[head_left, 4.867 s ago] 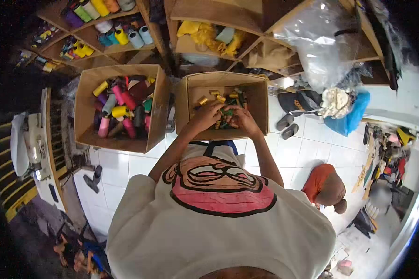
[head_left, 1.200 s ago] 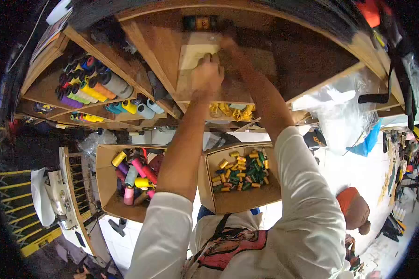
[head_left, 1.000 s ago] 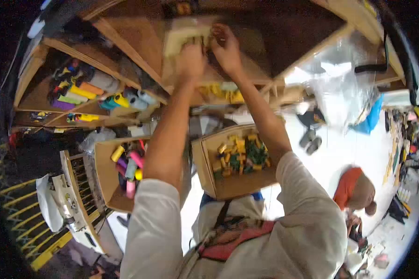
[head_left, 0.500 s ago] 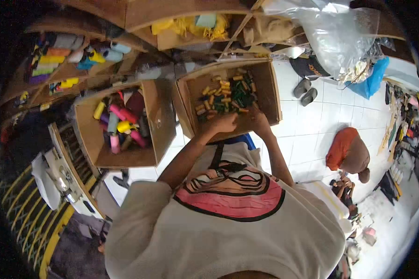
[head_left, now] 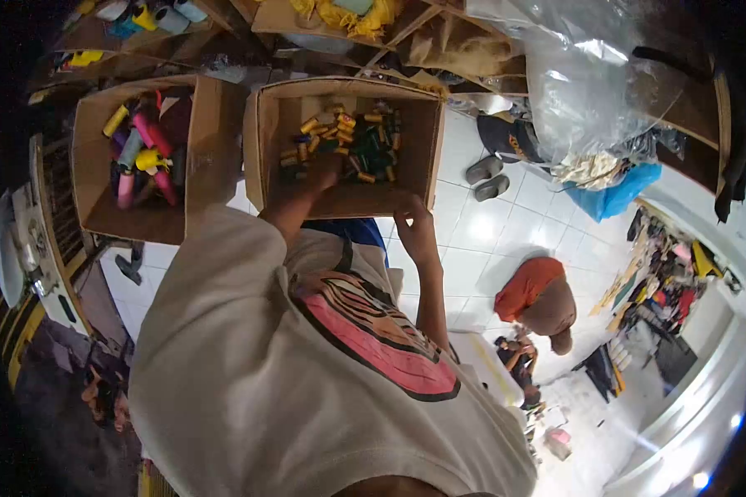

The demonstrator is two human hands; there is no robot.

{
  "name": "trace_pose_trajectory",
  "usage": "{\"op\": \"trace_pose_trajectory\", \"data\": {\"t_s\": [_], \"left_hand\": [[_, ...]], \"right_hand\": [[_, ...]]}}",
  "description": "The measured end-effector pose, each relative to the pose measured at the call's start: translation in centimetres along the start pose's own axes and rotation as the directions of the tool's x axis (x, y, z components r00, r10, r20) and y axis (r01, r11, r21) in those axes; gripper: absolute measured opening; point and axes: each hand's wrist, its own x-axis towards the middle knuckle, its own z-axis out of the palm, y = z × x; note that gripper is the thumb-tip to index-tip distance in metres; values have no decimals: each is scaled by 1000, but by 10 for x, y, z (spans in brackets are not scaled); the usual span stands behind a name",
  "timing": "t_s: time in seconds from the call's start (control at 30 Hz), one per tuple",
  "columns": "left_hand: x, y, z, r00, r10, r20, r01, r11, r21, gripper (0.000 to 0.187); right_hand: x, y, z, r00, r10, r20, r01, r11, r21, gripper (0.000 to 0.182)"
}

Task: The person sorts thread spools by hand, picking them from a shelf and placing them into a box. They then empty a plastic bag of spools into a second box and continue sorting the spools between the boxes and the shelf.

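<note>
A cardboard box (head_left: 419,137) in front of me holds many small thread spools (head_left: 375,134), mostly gold-yellow and dark green. My left hand (head_left: 323,171) is down inside this box among the spools at its near side; its fingers are hidden, so any spool in them does not show. My right hand (head_left: 414,222) is at the box's near right corner, fingers curled over the rim. To the left stands a second cardboard box (head_left: 205,132) with larger thread cones (head_left: 153,137) in pink, yellow, grey and purple.
Wooden shelves (head_left: 398,29) with thread and yellow material run behind the boxes. Clear plastic (head_left: 584,79) hangs at the upper right above a blue bag (head_left: 613,195). Sandals (head_left: 489,180) lie on the white tiles. A person in orange (head_left: 526,286) is low on the right.
My left hand has reached deeper into the spool box. My right hand has drawn back from the spools to the near rim. The view has shifted, with the boxes now farther left.
</note>
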Motion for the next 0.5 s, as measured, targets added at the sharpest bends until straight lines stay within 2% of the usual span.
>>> {"op": "trace_pose_trajectory", "data": {"t_s": [0.03, 0.1, 0.13, 0.17, 0.2, 0.23, 0.3, 0.37, 0.47, 0.5], "left_hand": [[-10, 6, -17, 995, -45, -88, 30, 986, -163, 34], [-16, 12, -25, 976, -86, -201, 60, 990, -131, 52], [-14, 11, -19, 973, -61, -224, 79, 994, 70, 59], [-14, 10, -12, 964, -57, -260, 101, 982, 159, 61], [-11, 6, -1, 954, -53, -295, 129, 961, 245, 63], [-4, 4, 9, 933, -72, -353, 158, 962, 221, 59], [13, 1, 15, 949, -96, -301, 179, 948, 262, 56], [3, 18, -21, 990, -122, -66, 138, 912, 386, 61], [-7, 19, -23, 941, -11, -337, 71, 984, 164, 39], [-8, 19, -27, 951, -28, -309, 80, 984, 156, 43]], "right_hand": [[-4, -5, -8, 999, 38, 2, -38, 998, 51, 21], [-10, -26, -24, 987, 154, 46, -161, 953, 257, 24], [-13, -29, -29, 984, 170, 51, -177, 931, 320, 25], [-16, -29, -33, 980, 189, 57, -196, 903, 382, 26], [-20, -28, -36, 981, 184, 55, -191, 910, 369, 25], [-22, -27, -37, 983, 176, 50, -182, 916, 357, 25], [-21, -23, -39, 985, 162, 52, -170, 925, 341, 24], [-25, -21, -39, 985, 157, 67, -171, 926, 337, 24], [-27, -10, -40, 978, 169, 121, -195, 946, 260, 26], [-26, -11, -40, 974, 178, 139, -207, 950, 235, 27]]}}
